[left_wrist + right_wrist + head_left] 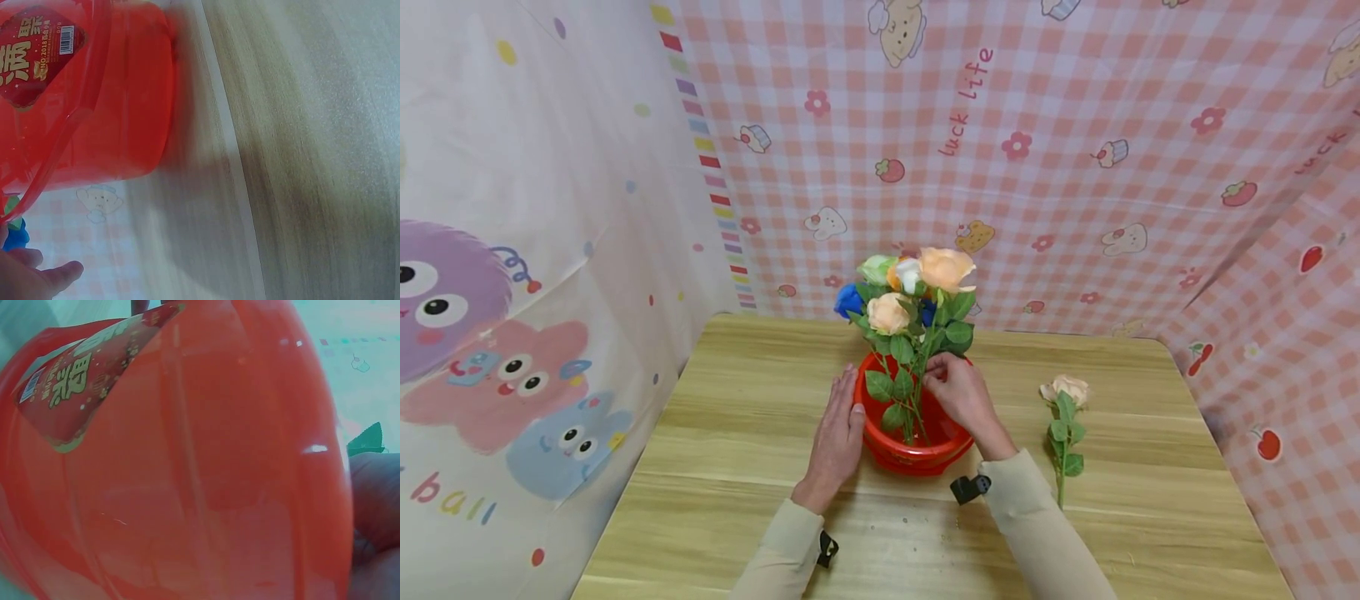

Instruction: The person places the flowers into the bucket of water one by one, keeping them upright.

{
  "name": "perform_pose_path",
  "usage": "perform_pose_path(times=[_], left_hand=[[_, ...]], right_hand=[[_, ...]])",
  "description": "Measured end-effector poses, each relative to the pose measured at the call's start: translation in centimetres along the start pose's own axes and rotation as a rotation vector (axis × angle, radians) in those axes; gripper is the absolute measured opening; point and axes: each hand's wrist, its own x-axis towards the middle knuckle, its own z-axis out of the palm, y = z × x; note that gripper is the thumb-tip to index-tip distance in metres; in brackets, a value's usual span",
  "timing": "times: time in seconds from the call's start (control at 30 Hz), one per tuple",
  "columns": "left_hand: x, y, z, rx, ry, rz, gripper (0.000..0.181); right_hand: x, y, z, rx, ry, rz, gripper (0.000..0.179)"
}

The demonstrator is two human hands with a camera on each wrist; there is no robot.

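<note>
A red plastic bucket [917,457] stands on the wooden table, with several artificial roses leaning upright in it: peach [946,268], pale peach [889,313], blue [848,301], white and pale green. My left hand [838,437] rests with extended fingers against the bucket's left side. Over the right rim reaches my right hand [958,392], its curled fingers pinching a rose stem among the leaves; the exact grip is partly hidden. In the left wrist view the bucket's wall [131,94] and label show. The right wrist view is mostly filled by the bucket [250,456], with curled fingers [378,506] at its rim.
A single pale peach rose [1070,390] lies on the table to the right, its stem toward me. Small droplets or specks dot the table [917,533] in front of the bucket. Patterned cloth [1075,200] hangs behind the table and on both sides.
</note>
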Motion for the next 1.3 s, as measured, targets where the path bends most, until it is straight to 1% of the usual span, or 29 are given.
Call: perform_pose_path(times=[0.2, 0.33, 0.5, 0.67, 0.77, 0.97, 1.03, 1.17, 1.3], left_hand=[[0.0, 0.0, 0.2, -0.012, 0.004, 0.013, 0.056], [0.0, -0.1, 0.2, -0.008, -0.006, 0.004, 0.056], [0.0, 0.0, 0.1, -0.007, -0.014, -0.006, 0.056], [0.0, 0.1, 0.1, -0.009, -0.004, -0.004, 0.056], [0.0, 0.1, 0.1, -0.010, 0.007, 0.006, 0.056], [0.0, 0.1, 0.2, -0.017, 0.026, 0.023, 0.056], [0.0, 0.1, 0.2, -0.019, 0.024, 0.024, 0.056], [0.0, 0.0, 0.2, -0.022, 0.008, 0.010, 0.056], [0.0, -0.1, 0.1, -0.022, -0.002, 0.001, 0.056]], right_hand=[[-0.6, -0.2, -0.6, -0.012, -0.014, -0.008, 0.029], [-1.2, -0.1, -1.1, -0.003, 0.002, 0.003, 0.036], [-1.8, 0.3, -1.5, 0.019, 0.032, 0.023, 0.037], [-2.2, 0.8, -1.9, 0.050, 0.085, 0.013, 0.034], [-2.6, 1.2, -2.1, 0.091, 0.130, 0.005, 0.032], [-3.4, 2.2, -2.6, 0.238, 0.205, -0.021, 0.029], [-3.6, 2.5, -2.9, 0.290, 0.219, -0.018, 0.029], [-4.3, 3.3, -3.6, 0.378, 0.240, 0.015, 0.032], [-5.1, 3.8, -4.3, 0.442, 0.284, 0.025, 0.033]])
